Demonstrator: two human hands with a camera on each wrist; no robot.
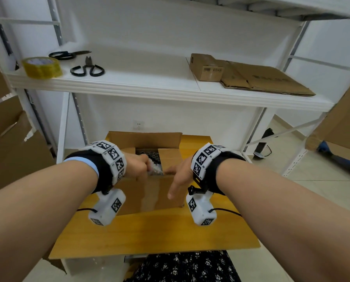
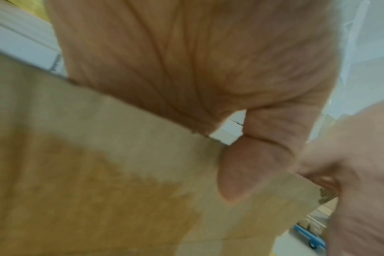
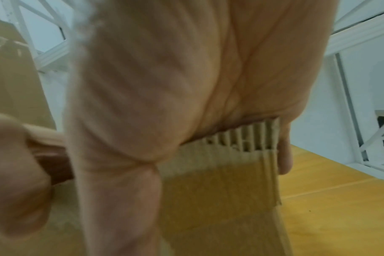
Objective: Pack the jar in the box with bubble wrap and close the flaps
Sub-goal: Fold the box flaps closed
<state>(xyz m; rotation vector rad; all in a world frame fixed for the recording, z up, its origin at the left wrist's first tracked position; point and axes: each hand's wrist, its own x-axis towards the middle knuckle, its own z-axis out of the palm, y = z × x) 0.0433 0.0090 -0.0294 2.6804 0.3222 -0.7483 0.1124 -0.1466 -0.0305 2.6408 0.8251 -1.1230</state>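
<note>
a brown corrugated cardboard box (image 1: 149,192) stands on a yellow wooden surface (image 1: 149,233), below a white metal shelf (image 1: 129,86). the box's far flap stands upright, and its side flaps are folded partly inward, leaving a gap in the middle. through that gap shows clear bubble wrap (image 1: 155,169) lying over something dark and speckled; whether that is the jar cannot be told, and no jar is plainly seen.

the left hand (image 1: 138,166) is at the box's near top edge, its fingers (image 1: 147,160) curled over the edge and touching the bubble wrap. in the left wrist view the thumb (image 2: 241,169) presses on the outside of the cardboard wall, so the hand pinches the near wall of the box.

the right hand (image 1: 180,174) rests on the near right part of the box top. its fingers (image 1: 171,169) lie fairly straight across the right flap and its thumb points down along the front wall. in the right wrist view the palm (image 3: 164,86) sits on the torn, fluted cardboard edge; it presses rather than grips.

on the shelf lie a roll of yellowish clear packing tape (image 1: 42,67), two pairs of black-handled scissors (image 1: 87,68), and a small closed brown carton (image 1: 207,68) beside flattened brown cardboard (image 1: 265,82).
</note>
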